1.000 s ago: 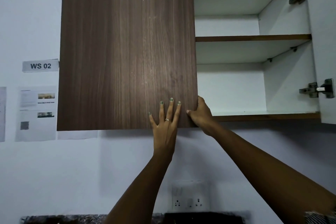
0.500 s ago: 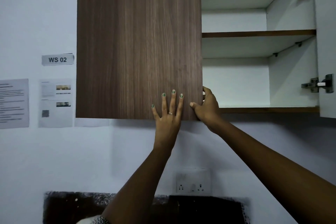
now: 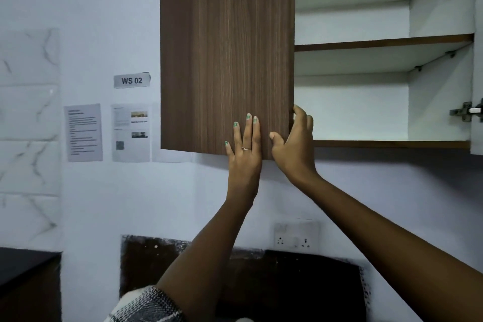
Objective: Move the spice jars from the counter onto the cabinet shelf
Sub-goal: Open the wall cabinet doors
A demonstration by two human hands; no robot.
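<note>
On the far left, marble-patterned tiles [image 3: 28,112] on the wall. Next, printed sheets [image 3: 83,132] taped below a label reading "WS 02" [image 3: 132,80]. Then the brown cabinet door [image 3: 224,52], closed. Left hand [image 3: 244,154] laid flat against its lower right corner, fingers straight and close together, holding nothing. Just beside, right hand [image 3: 295,148] curled round the door's right edge, thumb on the front. Further right, the open cabinet with its cabinet shelf [image 3: 384,40] bare. Below, a wall socket [image 3: 296,235]. No spice jars in view, so cannot tell where.
</note>
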